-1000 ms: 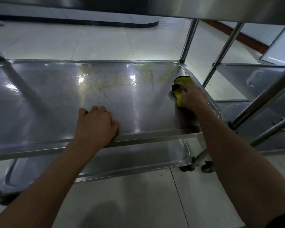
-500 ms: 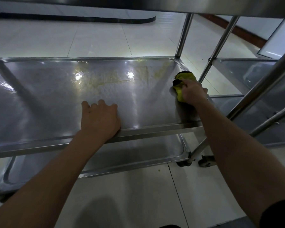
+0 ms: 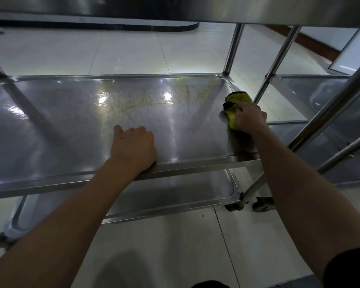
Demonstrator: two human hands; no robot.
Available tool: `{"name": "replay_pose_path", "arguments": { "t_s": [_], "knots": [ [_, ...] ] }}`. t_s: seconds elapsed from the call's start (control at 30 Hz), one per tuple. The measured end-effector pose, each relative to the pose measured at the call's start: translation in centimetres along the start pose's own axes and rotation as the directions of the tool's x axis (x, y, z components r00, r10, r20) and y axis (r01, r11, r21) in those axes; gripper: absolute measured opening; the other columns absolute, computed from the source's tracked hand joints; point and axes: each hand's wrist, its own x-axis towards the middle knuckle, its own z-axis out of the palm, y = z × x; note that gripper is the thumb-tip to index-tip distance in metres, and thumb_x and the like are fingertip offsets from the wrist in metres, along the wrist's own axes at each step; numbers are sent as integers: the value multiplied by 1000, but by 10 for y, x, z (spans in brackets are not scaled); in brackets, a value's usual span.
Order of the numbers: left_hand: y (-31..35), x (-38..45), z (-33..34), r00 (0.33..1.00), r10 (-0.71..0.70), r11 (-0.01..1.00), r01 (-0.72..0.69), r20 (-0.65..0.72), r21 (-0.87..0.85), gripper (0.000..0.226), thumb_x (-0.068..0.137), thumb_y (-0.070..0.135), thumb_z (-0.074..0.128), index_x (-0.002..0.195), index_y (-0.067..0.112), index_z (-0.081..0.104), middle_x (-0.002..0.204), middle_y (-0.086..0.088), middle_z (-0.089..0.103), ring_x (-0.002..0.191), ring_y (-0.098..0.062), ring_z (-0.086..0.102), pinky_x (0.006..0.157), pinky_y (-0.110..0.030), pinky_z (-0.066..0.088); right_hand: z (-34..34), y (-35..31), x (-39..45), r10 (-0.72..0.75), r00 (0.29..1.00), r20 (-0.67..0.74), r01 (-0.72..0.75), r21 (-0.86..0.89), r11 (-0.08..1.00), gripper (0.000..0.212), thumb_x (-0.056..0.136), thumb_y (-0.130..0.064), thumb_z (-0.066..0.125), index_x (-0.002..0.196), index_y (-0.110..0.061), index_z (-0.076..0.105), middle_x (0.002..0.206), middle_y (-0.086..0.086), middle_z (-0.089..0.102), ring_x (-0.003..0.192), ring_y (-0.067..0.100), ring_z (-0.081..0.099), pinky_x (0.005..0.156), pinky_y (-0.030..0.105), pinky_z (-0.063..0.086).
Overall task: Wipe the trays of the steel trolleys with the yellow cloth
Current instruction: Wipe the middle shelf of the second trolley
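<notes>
Clearly your yellow cloth (image 3: 236,109) is soft, light and bunches easily, so keep your right hand (image 3: 248,117) curled over its wadded middle, pressing it flat near the right edge of the middle tray (image 3: 50,129). Your left hand (image 3: 133,147) rests on the front rim with its fingers bent. Count one cloth, two trolleys, and three trays on this one.

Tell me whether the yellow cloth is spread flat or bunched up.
Bunched up: the yellow cloth sits as a wad under the right hand on the middle tray.
</notes>
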Motion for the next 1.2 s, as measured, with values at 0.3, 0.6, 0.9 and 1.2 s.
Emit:
{"name": "replay_pose_path", "arguments": {
  "t_s": [0.3,0.6,0.9,1.2],
  "knots": [
    [-12,-8,8,999,40,998,-40,-2,-40,23,92,25,47,78,20,64,88,4,57,73,-16,55,86,-42,36,7,-34,-24,-78,995,60,81,-48,996,48,96,-31,34,142,-31,49,147,8,49,134,33,42,114,56,26],
    [-35,-19,11,994,113,975,-113,-7,-190,26,98,32,38,80,23,55,89,8,51,83,-17,54,77,-38,27,45,-148,-85,-257,958,125,257,17,966,46,101,-31,33,145,-28,46,152,5,44,142,27,32,111,50,25],
    [-112,-84,17,986,-8,976,-29,-169,-215,24,96,35,50,98,24,71,110,6,66,111,-21,54,85,-40,29,65,-204,-125,-321,936,147,325,0,946,44,103,-33,31,146,-33,41,155,2,39,145,27,28,112,57,24],
    [-166,-135,12,990,0,953,-43,-144,-299,34,90,58,58,108,32,72,136,5,58,135,-20,42,106,-48,30,71,-218,-151,-340,937,81,342,-10,940,43,103,-32,31,144,-27,44,151,2,43,141,30,33,110,57,24]
  ]
}}
